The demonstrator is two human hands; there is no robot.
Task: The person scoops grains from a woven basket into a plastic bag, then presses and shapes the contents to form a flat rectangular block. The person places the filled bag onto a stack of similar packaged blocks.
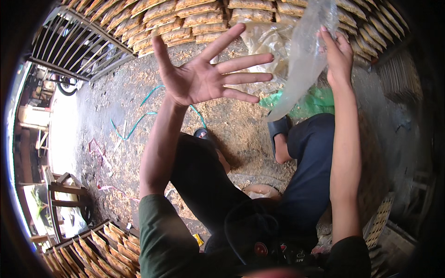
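Observation:
My right hand [339, 57] pinches a long, clear plastic bag [307, 52] between thumb and fingers. The bag hangs down to the left, its narrow lower end near the shoe on my right foot. My left hand [205, 73] is raised with the palm in view and all its fingers spread, holding nothing. Beyond the two hands, a crumpled heap of clear plastic sheeting [267, 45] lies on the floor against stacked packs. Under the hanging bag is a green plastic sheet [314, 102].
Flat packs in clear wrap [201, 21] are stacked along the far side. More packs [104, 250] stand in a rack at lower left. Crumbs and teal plastic strapping [151, 92] litter the concrete floor [135, 100]. A slatted metal frame [83, 41] and a wooden stand [66, 194] are at left.

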